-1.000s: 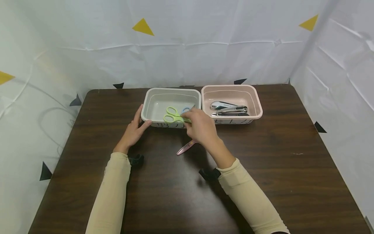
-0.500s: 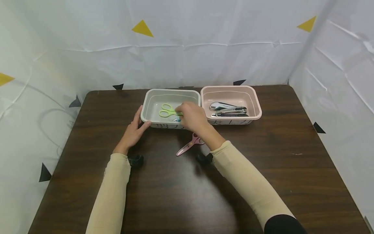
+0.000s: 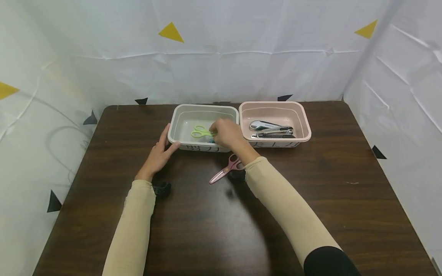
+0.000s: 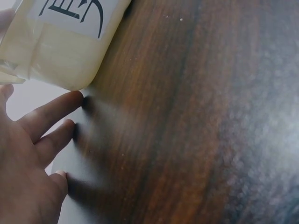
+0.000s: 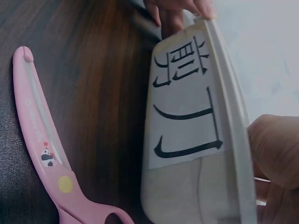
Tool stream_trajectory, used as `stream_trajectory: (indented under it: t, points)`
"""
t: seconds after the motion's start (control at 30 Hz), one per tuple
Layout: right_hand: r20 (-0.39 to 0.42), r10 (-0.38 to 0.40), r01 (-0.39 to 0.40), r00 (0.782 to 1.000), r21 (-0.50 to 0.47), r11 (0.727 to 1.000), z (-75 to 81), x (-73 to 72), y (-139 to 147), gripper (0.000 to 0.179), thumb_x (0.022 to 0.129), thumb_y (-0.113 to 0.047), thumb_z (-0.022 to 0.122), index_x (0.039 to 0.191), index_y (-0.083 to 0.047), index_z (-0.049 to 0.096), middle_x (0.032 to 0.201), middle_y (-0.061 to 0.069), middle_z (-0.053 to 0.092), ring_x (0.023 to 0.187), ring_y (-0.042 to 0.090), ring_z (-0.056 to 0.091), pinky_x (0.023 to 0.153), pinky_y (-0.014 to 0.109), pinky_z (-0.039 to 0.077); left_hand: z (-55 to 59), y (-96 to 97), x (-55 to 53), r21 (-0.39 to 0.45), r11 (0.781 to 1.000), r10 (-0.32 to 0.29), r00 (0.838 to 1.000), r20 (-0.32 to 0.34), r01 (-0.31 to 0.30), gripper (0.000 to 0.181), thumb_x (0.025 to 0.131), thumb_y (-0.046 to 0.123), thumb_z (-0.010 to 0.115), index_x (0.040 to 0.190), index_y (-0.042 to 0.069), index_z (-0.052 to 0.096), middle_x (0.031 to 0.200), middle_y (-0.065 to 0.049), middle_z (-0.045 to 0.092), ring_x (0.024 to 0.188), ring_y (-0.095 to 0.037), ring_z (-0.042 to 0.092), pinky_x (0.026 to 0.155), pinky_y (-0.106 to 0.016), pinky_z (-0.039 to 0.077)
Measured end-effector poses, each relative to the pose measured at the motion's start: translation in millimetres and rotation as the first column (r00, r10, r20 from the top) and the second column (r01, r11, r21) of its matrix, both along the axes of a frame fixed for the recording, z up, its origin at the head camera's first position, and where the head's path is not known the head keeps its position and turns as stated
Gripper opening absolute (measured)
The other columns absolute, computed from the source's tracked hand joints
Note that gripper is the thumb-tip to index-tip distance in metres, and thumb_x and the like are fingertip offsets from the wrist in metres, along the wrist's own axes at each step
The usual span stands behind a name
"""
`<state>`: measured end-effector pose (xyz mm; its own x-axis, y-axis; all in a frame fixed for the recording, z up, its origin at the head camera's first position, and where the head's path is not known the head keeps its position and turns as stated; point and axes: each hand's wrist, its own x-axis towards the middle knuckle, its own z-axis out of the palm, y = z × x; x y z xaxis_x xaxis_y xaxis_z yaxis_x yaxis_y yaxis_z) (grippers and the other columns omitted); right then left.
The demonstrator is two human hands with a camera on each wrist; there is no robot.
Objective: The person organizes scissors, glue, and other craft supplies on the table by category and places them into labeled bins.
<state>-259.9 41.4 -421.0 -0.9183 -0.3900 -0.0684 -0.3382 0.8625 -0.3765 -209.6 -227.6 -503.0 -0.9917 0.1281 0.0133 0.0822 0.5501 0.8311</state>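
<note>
In the head view, my right hand point(image 3: 226, 132) reaches into the grey bin point(image 3: 183, 143), its curled fingers gripping lime-green scissors point(image 3: 200, 131) by the blade end. The scissors' handle loops point left; the blades are hidden behind the hand. A small blue piece point(image 3: 210, 141) shows beside the fingers, mostly covered. My left hand point(image 3: 157, 155) rests at the bin's front left corner, thumb on the rim and fingers fairly straight along the side. In the left wrist view its fingers point(image 4: 51, 112) are spread beside the bin. Pink scissors point(image 5: 49, 140) lie on the table in front of the bin.
A pink bin point(image 3: 304, 134) stands right beside the grey one, holding several utility knives point(image 3: 272, 130). The grey bin's front carries a paper label point(image 5: 187, 107) with black characters. White sheets point(image 3: 221, 76) hang behind and beside the dark wooden table point(image 3: 345, 211).
My right hand has moved left and down into the grey bin with the green scissors, uncovering more of the pink scissors. The left hand stays at the bin's corner.
</note>
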Motion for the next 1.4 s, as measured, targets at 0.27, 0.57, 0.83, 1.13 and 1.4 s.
stream_trajectory:
  t: [0.27,0.57,0.83,1.13,1.4]
  points:
    - [-0.009,-0.005,0.005,1.0,0.011,1.0,-6.1,-4.9,-3.0,0.035,0.082,-0.007,0.07,0.116,-0.016,0.074,0.11,0.0,0.07,0.102,0.019,0.062,0.086,0.04,0.048,-1.8,0.1,-0.2,-0.001,1.0,0.003,1.0,0.007,-0.003,0.079,0.095,0.056,0.054,0.156,0.046,0.005,0.155,-0.009,0.035,0.142,-0.038,0.028,0.105,-0.07,0.02]
    - [0.01,-0.011,0.011,1.0,0.06,0.998,-9.9,-10.2,-8.3,0.032,0.083,-0.008,0.067,0.113,-0.017,0.075,0.111,-0.001,0.07,0.1,0.019,0.061,0.087,0.04,0.048,-2.9,-1.3,0.3,-0.001,1.0,0.012,1.0,0.001,-0.012,0.077,0.095,0.057,0.054,0.153,0.052,0.005,0.155,-0.008,0.035,0.141,-0.038,0.029,0.104,-0.069,0.021]
    - [0.033,-0.004,-0.001,0.999,0.158,0.987,-8.8,-14.7,-11.7,0.028,0.076,-0.001,0.061,0.091,-0.019,0.077,0.094,-0.003,0.069,0.083,0.016,0.057,0.072,0.038,0.048,-2.1,-1.7,2.6,0.003,1.0,0.014,1.0,0.013,-0.014,0.076,0.094,0.058,0.054,0.152,0.055,0.004,0.156,-0.009,0.034,0.142,-0.037,0.029,0.104,-0.07,0.021]
    - [0.03,0.023,-0.029,0.999,0.202,0.979,-7.1,-16.2,-11.8,0.015,0.081,-0.009,0.068,0.073,-0.021,0.072,0.082,-0.003,0.066,0.076,0.018,0.053,0.069,0.039,0.048,-0.6,-0.6,1.5,-0.01,1.0,0.011,1.0,0.019,-0.011,0.077,0.095,0.058,0.054,0.153,0.053,0.004,0.157,-0.009,0.032,0.142,-0.037,0.029,0.105,-0.069,0.021]
    - [0.049,0.037,-0.046,0.998,0.197,0.979,-7.8,-17.8,-11.3,0.014,0.081,-0.008,0.067,0.073,-0.018,0.072,0.081,-0.002,0.064,0.075,0.019,0.052,0.065,0.037,0.045,-2.4,-2.2,0.4,-0.011,1.0,0.01,1.0,0.023,-0.009,0.08,0.094,0.059,0.054,0.156,0.044,0.005,0.158,-0.008,0.03,0.142,-0.037,0.03,0.104,-0.07,0.022]
